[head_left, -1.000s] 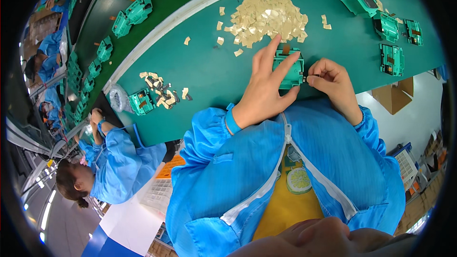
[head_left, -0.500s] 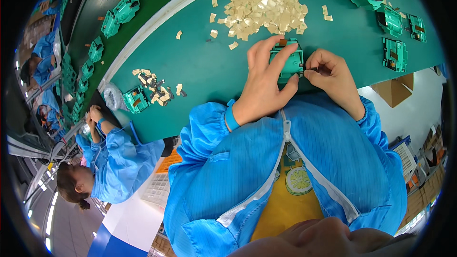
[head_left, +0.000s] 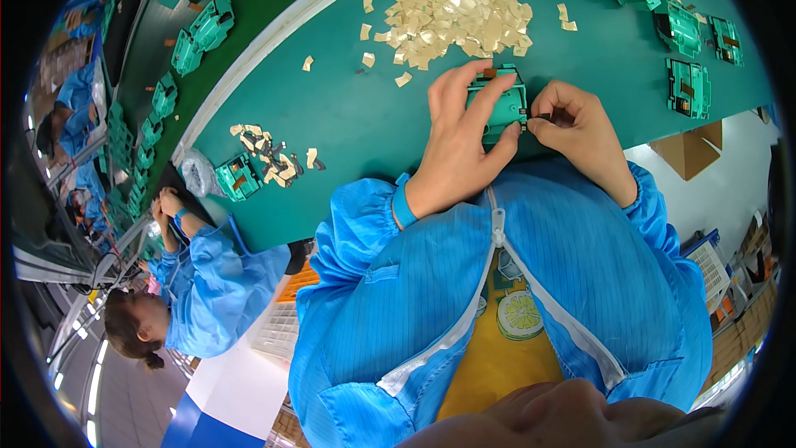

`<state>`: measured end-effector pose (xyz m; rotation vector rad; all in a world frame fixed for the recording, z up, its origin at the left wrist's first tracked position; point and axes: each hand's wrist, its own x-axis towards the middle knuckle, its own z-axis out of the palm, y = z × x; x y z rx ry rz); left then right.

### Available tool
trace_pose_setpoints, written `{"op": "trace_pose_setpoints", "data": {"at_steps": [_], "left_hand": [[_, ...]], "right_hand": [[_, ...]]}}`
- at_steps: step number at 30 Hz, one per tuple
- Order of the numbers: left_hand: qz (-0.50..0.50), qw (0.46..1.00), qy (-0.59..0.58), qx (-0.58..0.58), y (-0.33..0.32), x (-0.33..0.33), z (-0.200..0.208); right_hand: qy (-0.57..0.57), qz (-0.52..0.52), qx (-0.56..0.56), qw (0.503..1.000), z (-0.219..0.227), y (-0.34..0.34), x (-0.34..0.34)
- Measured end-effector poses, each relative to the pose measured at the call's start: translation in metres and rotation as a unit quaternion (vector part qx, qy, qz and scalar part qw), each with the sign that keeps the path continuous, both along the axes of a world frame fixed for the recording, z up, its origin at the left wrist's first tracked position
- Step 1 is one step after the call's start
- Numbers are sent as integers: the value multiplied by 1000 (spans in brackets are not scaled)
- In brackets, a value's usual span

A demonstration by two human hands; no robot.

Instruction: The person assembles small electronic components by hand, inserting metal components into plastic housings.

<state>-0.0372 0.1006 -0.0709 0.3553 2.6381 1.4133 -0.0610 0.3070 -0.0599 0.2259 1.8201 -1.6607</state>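
Observation:
A green plastic housing (head_left: 514, 108) with a brown strip at its top edge lies on the green table in front of me. My left hand (head_left: 456, 141) holds it, the fingers over its far and left sides and the thumb at its near edge. At the housing's lower right corner, my right hand (head_left: 590, 129) pinches a small dark piece (head_left: 543, 117), mostly hidden by the fingertips. Whether that piece is attached to the housing I cannot tell. Just beyond the housing is a heap of small cream-coloured pieces (head_left: 460, 17).
Several green housings (head_left: 688, 87) stand at the far right. To the left lie a small pile of dark and cream bits (head_left: 274, 158), another housing (head_left: 238, 177) and a clear plastic bag (head_left: 199, 172). Past a pale rail (head_left: 274, 41), a belt carries more housings. A co-worker (head_left: 220, 282) sits at left.
The housings on the belt at left have shifted slightly toward the near end. Both my hands keep nearly the same hold and place.

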Motion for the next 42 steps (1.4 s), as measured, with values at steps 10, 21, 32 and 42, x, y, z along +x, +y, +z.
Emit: {"op": "trace_pose_setpoints", "data": {"at_steps": [10, 21, 32, 42], "left_hand": [[1, 1000, -5, -9, 5, -4, 2], [-25, 999, 20, -40, 3, -8, 2], [-77, 990, -36, 114, -14, -20, 11], [-71, 985, -126, 97, -22, -20, 25]], "right_hand": [[3, 5, 51, 999, 8, 4, -3], [26, 83, 40, 995, 11, 25, -17], [-68, 81, -110, 988, 33, 22, -26], [11, 94, 19, 995, 50, 9, -24]]}}
